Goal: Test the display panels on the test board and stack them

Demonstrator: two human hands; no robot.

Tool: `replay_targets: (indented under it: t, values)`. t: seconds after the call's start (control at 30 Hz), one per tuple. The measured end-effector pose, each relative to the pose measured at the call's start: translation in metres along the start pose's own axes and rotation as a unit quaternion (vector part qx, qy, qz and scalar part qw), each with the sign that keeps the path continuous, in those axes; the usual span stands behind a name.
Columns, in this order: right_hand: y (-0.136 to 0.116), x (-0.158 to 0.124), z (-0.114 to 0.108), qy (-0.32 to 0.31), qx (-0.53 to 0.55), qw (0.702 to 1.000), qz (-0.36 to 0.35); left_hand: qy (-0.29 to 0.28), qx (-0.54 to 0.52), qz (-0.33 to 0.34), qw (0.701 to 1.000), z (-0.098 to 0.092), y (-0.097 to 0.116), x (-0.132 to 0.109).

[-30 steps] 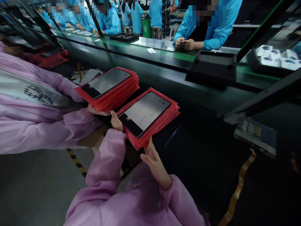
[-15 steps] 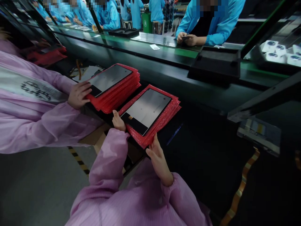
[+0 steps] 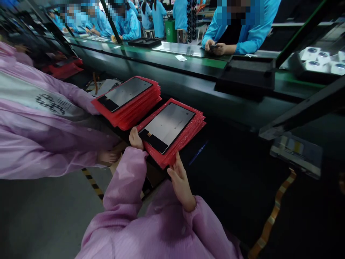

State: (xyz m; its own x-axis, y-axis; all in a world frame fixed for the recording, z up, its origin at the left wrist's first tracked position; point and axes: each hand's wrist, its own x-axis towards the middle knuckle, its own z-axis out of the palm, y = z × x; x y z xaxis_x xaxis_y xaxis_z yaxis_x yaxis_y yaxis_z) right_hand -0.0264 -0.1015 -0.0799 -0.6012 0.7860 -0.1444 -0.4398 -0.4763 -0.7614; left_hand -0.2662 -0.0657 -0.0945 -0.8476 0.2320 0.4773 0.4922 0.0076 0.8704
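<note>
A flat display panel [image 3: 167, 124], grey-white with a black strip at its near end, lies on a stack of red bubble-wrap bags [image 3: 185, 138]. My left hand [image 3: 136, 138] is closed at the stack's left corner; some of its fingers are hidden. Against the near right corner rests my right hand [image 3: 182, 181], fingers stretched out and thumb apart. Beyond my left hand, a second, taller stack of red bags [image 3: 134, 111] carries another panel [image 3: 126, 92].
A blue pen [image 3: 198, 153] lies right of the stack on the black table. Farther right are a clear-and-metal fixture [image 3: 296, 153] and an orange flat cable [image 3: 273, 216]. A co-worker in pink [image 3: 54, 122] stands at left. Black trays [image 3: 246, 73] sit on the conveyor line.
The co-worker's hand has left the panel on the taller stack and is now lower, near a cardboard box. My hands stay at the nearer stack, and the view has shifted slightly.
</note>
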Motion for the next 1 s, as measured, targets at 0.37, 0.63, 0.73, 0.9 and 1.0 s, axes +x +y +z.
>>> replay_targets:
  t: [0.37, 0.63, 0.73, 0.9, 1.0]
  values:
    - [0.0, -0.001, -0.003, -0.007, 0.011, 1.0, 0.008, -0.162, 0.151, 0.307, 0.925, -0.032, 0.044, -0.055]
    - [0.0, -0.004, -0.004, -0.018, 0.002, 1.0, -0.008, -0.065, 0.183, 0.256, 0.947, -0.032, 0.039, -0.095]
    - [-0.001, -0.005, -0.004, -0.017, -0.003, 1.0, -0.008, -0.057, 0.175, 0.245, 0.952, -0.031, 0.037, -0.096]
    - [-0.002, -0.005, -0.005, -0.022, -0.018, 1.0, -0.011, -0.037, 0.158, 0.23, 0.96, -0.029, 0.031, -0.094]
    - [-0.001, -0.006, -0.005, -0.022, -0.022, 0.999, -0.017, -0.032, 0.156, 0.219, 0.963, -0.029, 0.029, -0.094]
